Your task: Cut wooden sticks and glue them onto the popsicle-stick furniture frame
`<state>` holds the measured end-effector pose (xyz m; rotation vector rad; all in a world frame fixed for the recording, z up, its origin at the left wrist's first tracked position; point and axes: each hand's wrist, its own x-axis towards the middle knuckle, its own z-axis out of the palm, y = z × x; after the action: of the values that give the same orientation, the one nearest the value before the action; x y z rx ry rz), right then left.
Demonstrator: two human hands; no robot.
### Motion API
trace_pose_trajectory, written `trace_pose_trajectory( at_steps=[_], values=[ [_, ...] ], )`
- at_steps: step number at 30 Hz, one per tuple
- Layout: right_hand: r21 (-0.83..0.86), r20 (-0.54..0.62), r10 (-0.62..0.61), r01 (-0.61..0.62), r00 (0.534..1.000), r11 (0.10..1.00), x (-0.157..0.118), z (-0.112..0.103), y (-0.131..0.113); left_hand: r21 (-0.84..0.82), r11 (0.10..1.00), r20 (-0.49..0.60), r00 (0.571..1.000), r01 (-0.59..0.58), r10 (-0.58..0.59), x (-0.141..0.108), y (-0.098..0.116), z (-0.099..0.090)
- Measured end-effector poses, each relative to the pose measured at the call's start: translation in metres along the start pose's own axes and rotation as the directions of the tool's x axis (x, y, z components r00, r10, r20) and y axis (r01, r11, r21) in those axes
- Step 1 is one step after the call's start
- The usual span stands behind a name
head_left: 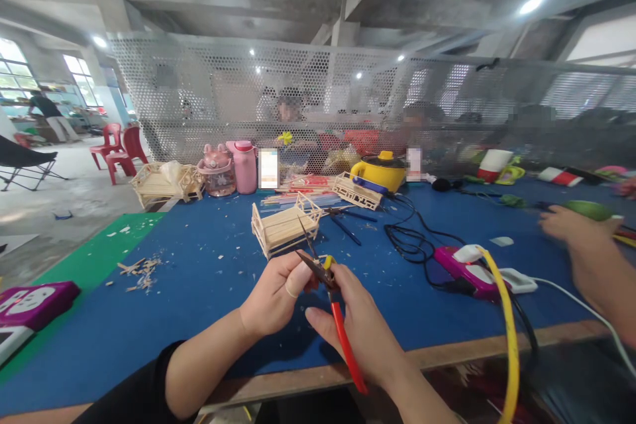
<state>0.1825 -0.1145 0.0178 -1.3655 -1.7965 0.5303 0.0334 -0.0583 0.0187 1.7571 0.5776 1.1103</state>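
Note:
My right hand (360,318) grips red-handled scissors (345,344), their dark blades apart and pointing up and to the left. The blades reach over the fingertips of my left hand (278,291), which is closed in a pinch and wears a ring. What its fingers hold is hidden. A small yellow piece (328,261) shows beside the scissor pivot, near my right fingers. Just beyond both hands, a little wooden-stick bed (285,225) stands on the blue table mat (209,318).
Wood scraps (142,273) lie at left. Another stick model (166,182), a pink bottle (244,169) and a yellow pot (382,172) stand behind. Dark-blue-handled pliers (345,228) lie behind my hands. A purple power strip (464,271) with cables sits right, near another person's arm (591,258).

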Motion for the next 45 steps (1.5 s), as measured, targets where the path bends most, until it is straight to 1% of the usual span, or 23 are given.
trace_pose_trajectory(
  at_steps=[4, 6, 8, 10, 15, 18, 20, 22, 24, 26, 28, 30, 32, 35, 38, 39, 41, 45],
  values=[
    [0.049, 0.027, -0.078, 0.077, 0.997, 0.996, -0.001, -0.001, 0.003, 0.044, 0.998, 0.029, 0.999, -0.045, 0.044, -0.002, 0.002, 0.000],
    [0.078, 0.041, -0.120, 0.117, 0.992, 0.990, -0.001, -0.001, 0.006, 0.047, 0.998, 0.036, 0.998, -0.048, 0.047, -0.002, 0.002, 0.000],
    [0.090, 0.040, -0.135, 0.131, 0.990, 0.987, -0.002, 0.001, 0.007, 0.053, 0.997, 0.038, 0.998, -0.048, 0.046, -0.002, 0.003, 0.001],
    [0.081, 0.028, -0.116, 0.113, 0.993, 0.990, -0.003, 0.004, 0.008, 0.071, 0.996, 0.042, 0.998, -0.052, 0.049, -0.002, 0.004, 0.000],
    [-0.002, -0.049, -0.013, 0.013, 0.999, 1.000, -0.002, 0.013, 0.011, 0.139, 0.986, 0.054, 0.995, -0.091, 0.084, 0.000, 0.003, -0.002],
    [-0.039, -0.093, 0.033, -0.037, 0.995, 0.999, 0.000, 0.017, 0.013, 0.180, 0.978, 0.020, 0.994, -0.106, 0.104, 0.001, 0.000, -0.001],
    [-0.046, -0.111, 0.054, -0.060, 0.992, 0.997, 0.002, 0.018, 0.013, 0.185, 0.979, -0.025, 0.995, -0.090, 0.097, 0.001, -0.002, 0.001],
    [-0.070, -0.123, 0.083, -0.092, 0.989, 0.993, 0.003, 0.019, 0.013, 0.177, 0.982, -0.046, 0.996, -0.071, 0.081, 0.002, -0.003, 0.003],
    [-0.087, -0.148, 0.133, -0.147, 0.980, 0.985, 0.004, 0.021, 0.014, 0.171, 0.984, -0.043, 0.997, -0.049, 0.057, 0.002, -0.005, 0.003],
    [-0.038, -0.219, 0.175, -0.188, 0.960, 0.982, 0.003, 0.023, 0.017, 0.172, 0.985, -0.031, 0.999, -0.031, 0.037, 0.003, -0.005, 0.002],
    [0.045, -0.297, 0.153, -0.146, 0.942, 0.988, 0.000, 0.025, 0.021, 0.171, 0.985, -0.004, 0.999, -0.038, 0.039, 0.003, -0.004, 0.000],
    [0.079, -0.324, 0.065, -0.042, 0.944, 0.996, -0.003, 0.026, 0.024, 0.151, 0.987, 0.038, 0.998, -0.055, 0.050, 0.002, -0.004, 0.000],
    [0.075, -0.298, -0.008, 0.031, 0.954, 0.997, -0.008, 0.024, 0.023, 0.109, 0.993, 0.066, 0.997, -0.053, 0.046, 0.001, -0.003, 0.000],
    [0.080, -0.220, -0.019, 0.037, 0.975, 0.996, -0.012, 0.017, 0.014, 0.046, 0.999, 0.082, 0.996, -0.028, 0.024, 0.000, -0.004, 0.003],
    [0.117, -0.102, -0.061, 0.073, 0.993, 0.990, -0.013, 0.013, 0.006, 0.041, 0.999, 0.099, 0.995, -0.020, 0.016, 0.000, -0.004, 0.003],
    [0.125, -0.084, -0.077, 0.087, 0.993, 0.988, -0.013, 0.012, 0.005, 0.049, 0.998, 0.101, 0.995, -0.025, 0.020, 0.000, -0.003, 0.003],
    [0.110, -0.092, -0.081, 0.091, 0.992, 0.990, -0.012, 0.012, 0.006, 0.065, 0.997, 0.101, 0.994, -0.046, 0.039, 0.000, -0.002, 0.003],
    [0.042, -0.099, -0.044, 0.049, 0.994, 0.998, -0.008, 0.014, 0.011, 0.104, 0.993, 0.087, 0.995, -0.054, 0.045, -0.001, 0.000, 0.003]
  ],
)
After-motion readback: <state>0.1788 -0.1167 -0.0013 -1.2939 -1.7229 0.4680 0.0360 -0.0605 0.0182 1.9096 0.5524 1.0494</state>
